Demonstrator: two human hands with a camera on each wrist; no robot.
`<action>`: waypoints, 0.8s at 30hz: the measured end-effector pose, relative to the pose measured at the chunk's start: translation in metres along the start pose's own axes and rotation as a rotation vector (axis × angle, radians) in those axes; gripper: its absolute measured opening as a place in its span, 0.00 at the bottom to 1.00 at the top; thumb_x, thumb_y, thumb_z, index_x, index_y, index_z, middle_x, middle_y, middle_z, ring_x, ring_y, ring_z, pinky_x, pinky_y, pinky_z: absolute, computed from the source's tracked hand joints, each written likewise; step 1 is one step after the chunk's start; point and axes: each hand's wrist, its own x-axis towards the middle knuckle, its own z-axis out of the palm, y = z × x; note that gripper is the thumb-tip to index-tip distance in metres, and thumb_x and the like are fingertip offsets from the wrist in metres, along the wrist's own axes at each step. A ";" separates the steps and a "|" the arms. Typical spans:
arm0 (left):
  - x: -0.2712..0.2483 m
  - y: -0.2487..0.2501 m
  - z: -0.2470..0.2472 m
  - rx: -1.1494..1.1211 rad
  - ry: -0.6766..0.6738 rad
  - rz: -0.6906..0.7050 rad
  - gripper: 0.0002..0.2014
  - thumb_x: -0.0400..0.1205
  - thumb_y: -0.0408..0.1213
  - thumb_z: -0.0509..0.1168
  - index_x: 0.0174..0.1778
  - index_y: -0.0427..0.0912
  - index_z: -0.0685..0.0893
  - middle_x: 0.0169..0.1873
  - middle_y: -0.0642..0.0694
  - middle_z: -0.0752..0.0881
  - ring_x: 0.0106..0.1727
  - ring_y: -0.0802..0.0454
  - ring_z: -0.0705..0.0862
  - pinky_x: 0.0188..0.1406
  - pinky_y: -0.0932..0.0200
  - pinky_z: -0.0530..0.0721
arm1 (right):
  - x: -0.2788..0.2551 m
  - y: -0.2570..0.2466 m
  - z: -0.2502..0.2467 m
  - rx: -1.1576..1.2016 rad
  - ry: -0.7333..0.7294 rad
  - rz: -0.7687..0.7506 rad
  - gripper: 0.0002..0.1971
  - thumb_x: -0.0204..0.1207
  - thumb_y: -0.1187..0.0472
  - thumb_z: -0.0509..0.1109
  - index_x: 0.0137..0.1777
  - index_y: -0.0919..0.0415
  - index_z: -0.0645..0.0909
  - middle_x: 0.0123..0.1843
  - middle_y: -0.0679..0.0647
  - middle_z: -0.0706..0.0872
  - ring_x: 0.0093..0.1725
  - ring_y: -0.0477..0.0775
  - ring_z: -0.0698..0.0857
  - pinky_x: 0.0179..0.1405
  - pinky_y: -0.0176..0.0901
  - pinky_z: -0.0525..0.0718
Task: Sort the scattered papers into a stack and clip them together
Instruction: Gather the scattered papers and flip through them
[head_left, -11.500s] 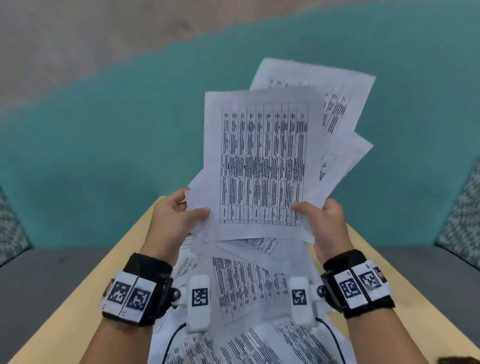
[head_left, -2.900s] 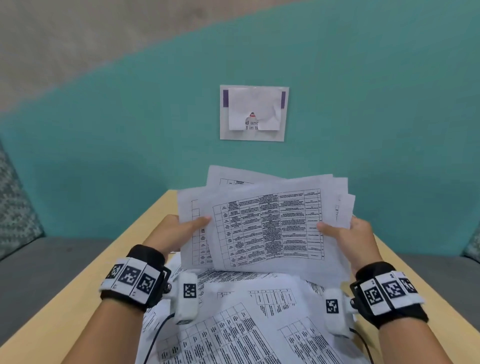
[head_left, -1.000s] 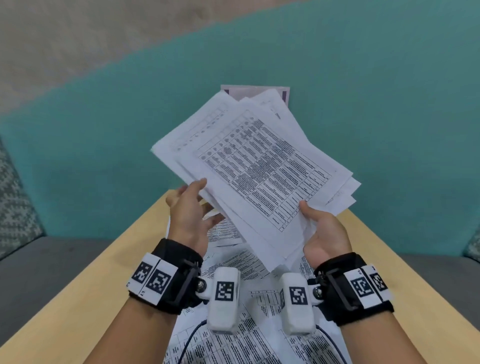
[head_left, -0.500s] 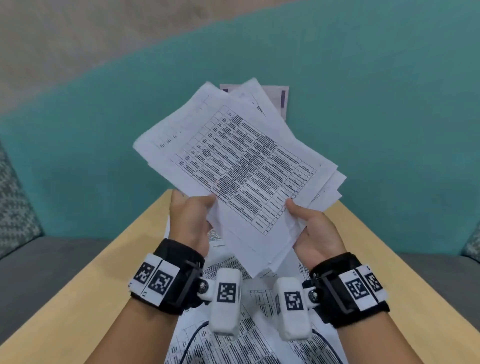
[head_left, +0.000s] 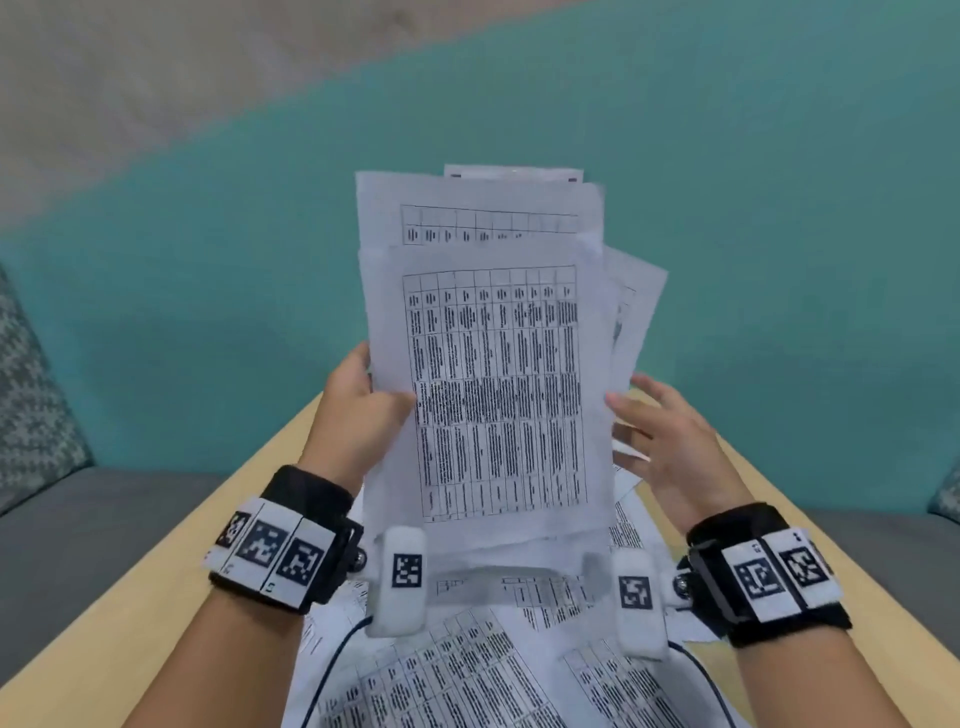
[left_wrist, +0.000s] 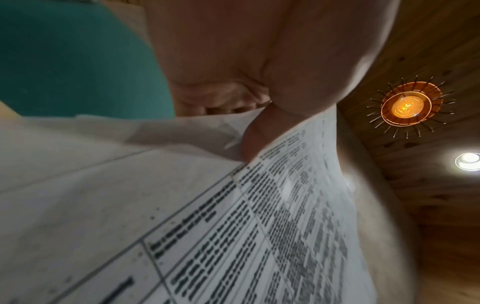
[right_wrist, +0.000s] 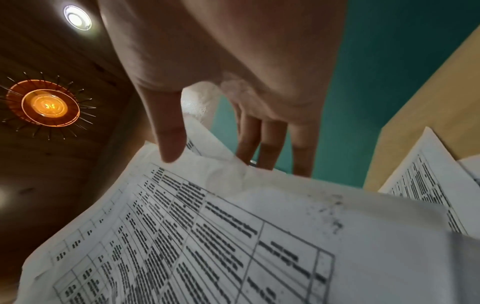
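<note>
A loose stack of printed papers (head_left: 493, 384) with tables stands upright in the air above the wooden table (head_left: 130, 623). My left hand (head_left: 358, 410) grips its left edge, thumb (left_wrist: 262, 142) on the front sheet (left_wrist: 233, 226). My right hand (head_left: 660, 436) is at the right edge with straight, spread fingers (right_wrist: 270, 144); its thumb (right_wrist: 168, 139) touches the top sheet (right_wrist: 207, 236). The sheets are uneven, some sticking out at the top and right. More printed papers (head_left: 493, 670) lie scattered on the table below. No clip is in view.
A teal wall (head_left: 208, 260) rises behind the table, with a small posted notice (head_left: 511, 172) peeking over the stack. Grey seats (head_left: 78, 530) flank the table on both sides. Cables (head_left: 332, 665) from the wrist cameras trail over the lying papers.
The stack has turned from a diagonal tilt to upright. My right hand has let go its grip and opened its fingers at the right edge; the left hand keeps hold.
</note>
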 end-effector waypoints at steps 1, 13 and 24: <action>0.000 0.000 0.000 0.003 -0.015 -0.001 0.27 0.79 0.14 0.60 0.60 0.52 0.85 0.55 0.52 0.93 0.59 0.49 0.91 0.63 0.42 0.87 | 0.000 0.000 0.001 -0.008 -0.039 0.009 0.23 0.72 0.62 0.78 0.67 0.51 0.80 0.55 0.53 0.95 0.49 0.55 0.90 0.58 0.55 0.82; -0.008 -0.004 0.024 0.000 0.005 -0.030 0.21 0.84 0.21 0.63 0.66 0.50 0.80 0.61 0.53 0.89 0.63 0.51 0.88 0.69 0.42 0.85 | -0.006 0.009 0.034 -0.215 0.122 -0.234 0.08 0.81 0.68 0.73 0.47 0.53 0.82 0.41 0.35 0.90 0.42 0.34 0.87 0.50 0.33 0.83; -0.009 -0.002 0.025 -0.036 0.019 -0.021 0.17 0.85 0.22 0.62 0.66 0.45 0.83 0.55 0.55 0.90 0.57 0.57 0.88 0.54 0.59 0.85 | -0.007 0.010 0.038 -0.220 0.129 -0.225 0.13 0.83 0.67 0.70 0.62 0.50 0.83 0.54 0.40 0.89 0.54 0.41 0.87 0.52 0.37 0.81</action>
